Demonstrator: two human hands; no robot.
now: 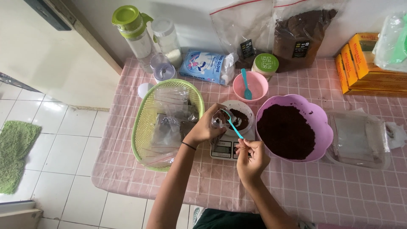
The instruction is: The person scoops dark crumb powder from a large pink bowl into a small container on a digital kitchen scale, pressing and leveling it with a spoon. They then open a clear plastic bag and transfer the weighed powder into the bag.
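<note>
My left hand [206,127] holds a small clear plastic bag [219,119] open, just left of a white dish of dark powder [240,118] that sits on a small white kitchen scale [224,149]. My right hand [251,158] pinches the handle of a teal plastic spoon [232,124], whose bowl end reaches into the mouth of the bag. A lilac scalloped bowl [319,127] filled with dark brown powder stands right beside my right hand.
A green oval basket [142,127] with several filled clear bags lies at left. Behind are a pink bowl [258,82] with a teal spoon, a glove box [203,67], jars, a green-lidded pitcher [133,29], zip bags of powder [301,36], yellow boxes [364,63] and a stack of empty bags [356,138].
</note>
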